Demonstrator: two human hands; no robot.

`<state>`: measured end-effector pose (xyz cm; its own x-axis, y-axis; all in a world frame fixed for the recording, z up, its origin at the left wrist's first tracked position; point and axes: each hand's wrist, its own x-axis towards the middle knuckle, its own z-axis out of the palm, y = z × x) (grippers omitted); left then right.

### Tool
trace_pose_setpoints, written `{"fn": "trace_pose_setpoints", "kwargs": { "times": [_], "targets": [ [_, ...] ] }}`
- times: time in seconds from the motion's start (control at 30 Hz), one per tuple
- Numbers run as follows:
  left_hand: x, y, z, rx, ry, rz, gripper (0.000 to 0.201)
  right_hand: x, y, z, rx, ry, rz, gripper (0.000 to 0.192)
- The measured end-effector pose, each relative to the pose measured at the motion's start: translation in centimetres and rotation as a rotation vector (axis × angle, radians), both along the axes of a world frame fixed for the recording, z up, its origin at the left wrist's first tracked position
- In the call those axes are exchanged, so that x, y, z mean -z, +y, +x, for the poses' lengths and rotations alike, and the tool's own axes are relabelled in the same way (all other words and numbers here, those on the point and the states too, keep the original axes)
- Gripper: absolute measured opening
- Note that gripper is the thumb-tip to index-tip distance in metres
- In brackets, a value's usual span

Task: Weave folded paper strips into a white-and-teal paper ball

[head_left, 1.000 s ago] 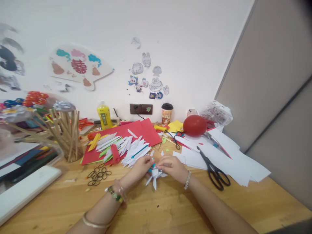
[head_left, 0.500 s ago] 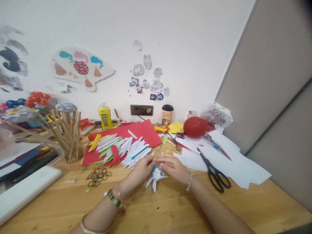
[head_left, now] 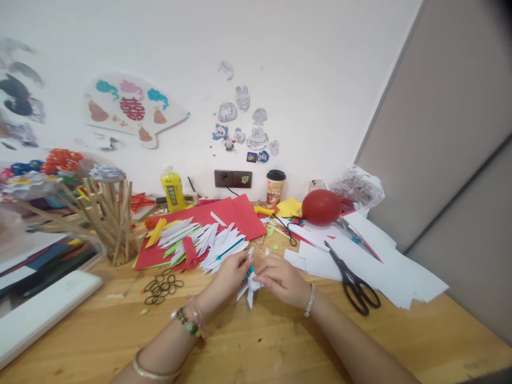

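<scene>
White folded paper, a spiky star-like piece (head_left: 250, 285) with a teal bit at its heart, sits low in the middle of the frame on the wooden table (head_left: 280, 341). Both hands pinch it: the left hand (head_left: 228, 277) and the right hand (head_left: 282, 278) have drawn closer together than 1 second ago, now covering more of it, so the work looks like fine adjusting. Fingertips and the joint itself are hidden. Black scissors (head_left: 352, 280) lie to the right, rubber bands (head_left: 162, 288) to the left.

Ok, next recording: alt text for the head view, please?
Two bare hands, left hand and right hand, pinch a small white spiky paper piece together over a wooden table. Black scissors lie to the right on white sheets; cut paper strips lie behind on red paper.
</scene>
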<state>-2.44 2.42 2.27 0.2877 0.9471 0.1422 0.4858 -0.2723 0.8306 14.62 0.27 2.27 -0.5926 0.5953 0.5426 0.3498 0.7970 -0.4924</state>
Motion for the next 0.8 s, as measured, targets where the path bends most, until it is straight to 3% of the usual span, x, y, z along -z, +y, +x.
{"fn": "trace_pose_setpoints", "kwargs": {
  "times": [0.17, 0.33, 0.47, 0.6, 0.7, 0.8],
  "targets": [
    [-0.2, -0.2, 0.0, 0.075, -0.097, -0.086, 0.026, -0.1, 0.0, 0.1, 0.112, 0.134, -0.041, 0.033],
    [-0.5, -0.2, 0.0, 0.047, -0.226, -0.148, 0.03, 0.1, 0.0, 0.3, 0.093, 0.147, -0.013, 0.032],
    [-0.7, -0.3, 0.1, 0.095, -0.41, -0.16, 0.03, 0.4, 0.8, 0.7, 0.329, 0.397, -0.217, 0.029],
    [-0.5, -0.6, 0.6, 0.083, -0.537, -0.194, 0.021, 1.0, 1.4, 0.4, 0.338, 0.476, -0.497, 0.03],
    [-0.2, -0.8, 0.9, 0.088, -0.45, -0.167, 0.013, 1.2, 1.3, -0.2, 0.421, 0.494, -0.509, 0.02],
    [-0.2, -1.1, 1.1, 0.085, -0.264, -0.004, 0.021, 1.2, 0.9, -0.7, 0.464, 0.5, -0.454, 0.013]
  ]
}}
